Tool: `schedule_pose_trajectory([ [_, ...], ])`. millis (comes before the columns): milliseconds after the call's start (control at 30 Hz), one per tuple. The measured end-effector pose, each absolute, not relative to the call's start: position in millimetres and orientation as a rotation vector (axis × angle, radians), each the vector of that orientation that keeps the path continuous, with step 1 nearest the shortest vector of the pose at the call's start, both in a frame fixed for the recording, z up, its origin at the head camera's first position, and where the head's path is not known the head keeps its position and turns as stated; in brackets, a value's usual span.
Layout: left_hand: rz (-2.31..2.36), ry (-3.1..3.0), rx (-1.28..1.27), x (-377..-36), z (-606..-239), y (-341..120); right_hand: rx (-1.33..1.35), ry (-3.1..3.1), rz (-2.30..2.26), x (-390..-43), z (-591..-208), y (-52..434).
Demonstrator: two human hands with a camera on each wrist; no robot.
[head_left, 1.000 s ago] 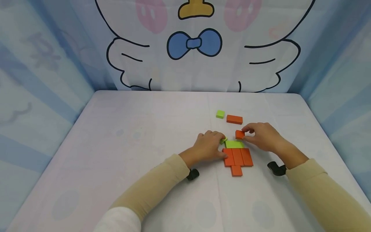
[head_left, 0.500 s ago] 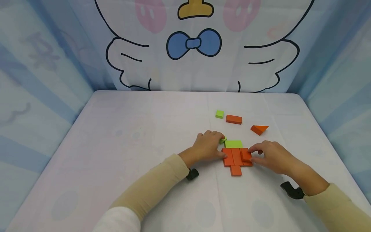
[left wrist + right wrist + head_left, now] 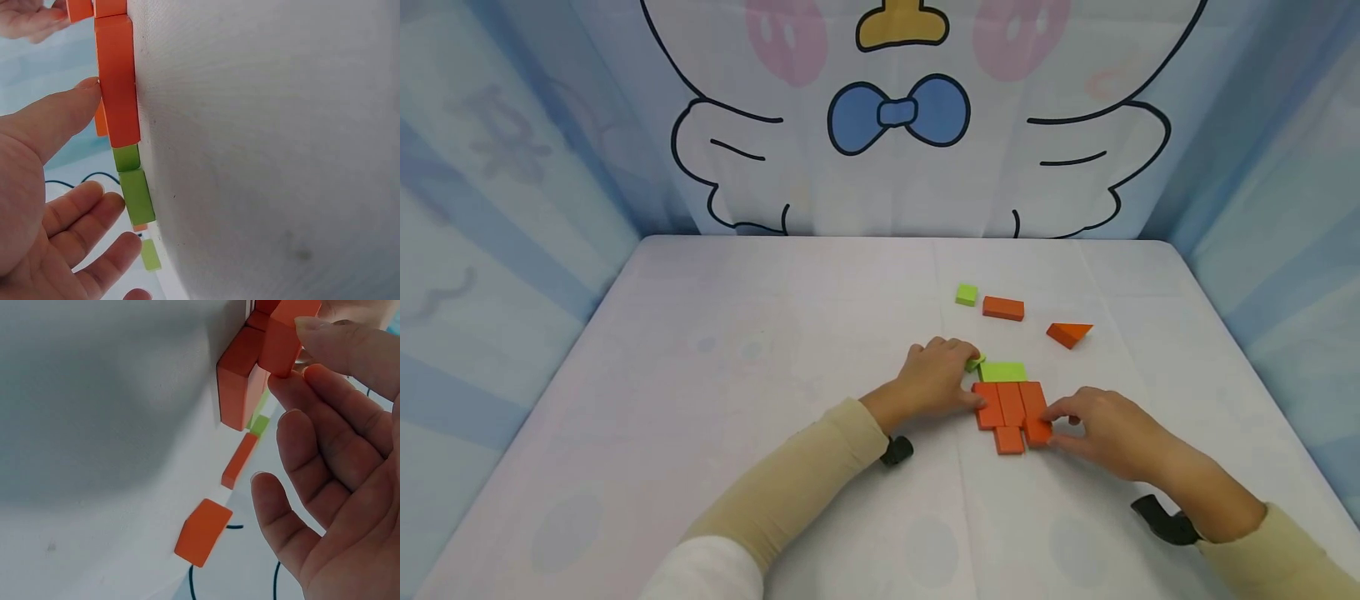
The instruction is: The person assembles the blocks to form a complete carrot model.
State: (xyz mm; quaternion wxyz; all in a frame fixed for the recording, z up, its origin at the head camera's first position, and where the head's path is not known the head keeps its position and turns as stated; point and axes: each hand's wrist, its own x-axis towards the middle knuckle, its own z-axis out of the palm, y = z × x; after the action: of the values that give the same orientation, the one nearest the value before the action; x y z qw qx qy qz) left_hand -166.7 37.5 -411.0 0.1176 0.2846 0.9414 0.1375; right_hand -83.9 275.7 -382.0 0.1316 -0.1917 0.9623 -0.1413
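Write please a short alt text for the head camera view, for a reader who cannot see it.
Two hands work on a flat figure of orange blocks on a white table: the right hand pinches a small orange block at its lower right corner, the left hand steadies its left side.

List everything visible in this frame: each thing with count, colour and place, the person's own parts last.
long orange blocks: three, orange, side by side in the middle of the table.
small orange blocks: two, orange, at the near edge of the long ones; one lies flat, the other is pinched by the right hand.
green block: one, green, flat against the far edge of the long orange blocks.
small green piece: one, green, at the left hand's fingertips.
green cube: one, green, loose farther back.
orange bar: one, orange, beside the green cube.
orange wedge: one, orange, loose at the right.
table: one, white.
backdrop: cartoon bird, blue bow.
left hand: rests against the blocks' left side.
right hand: pinches a small orange block.
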Motion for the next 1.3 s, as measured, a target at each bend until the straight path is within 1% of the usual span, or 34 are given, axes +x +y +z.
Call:
schedule_pose_trajectory([
  [600,0.387,2.763,0.822,-166,-411,38,-0.602,2.877,-0.395,-72,-393,269],
  [1300,0.411,2.748,0.807,-165,-410,38,-0.680,2.954,-0.418,-71,-398,267],
])
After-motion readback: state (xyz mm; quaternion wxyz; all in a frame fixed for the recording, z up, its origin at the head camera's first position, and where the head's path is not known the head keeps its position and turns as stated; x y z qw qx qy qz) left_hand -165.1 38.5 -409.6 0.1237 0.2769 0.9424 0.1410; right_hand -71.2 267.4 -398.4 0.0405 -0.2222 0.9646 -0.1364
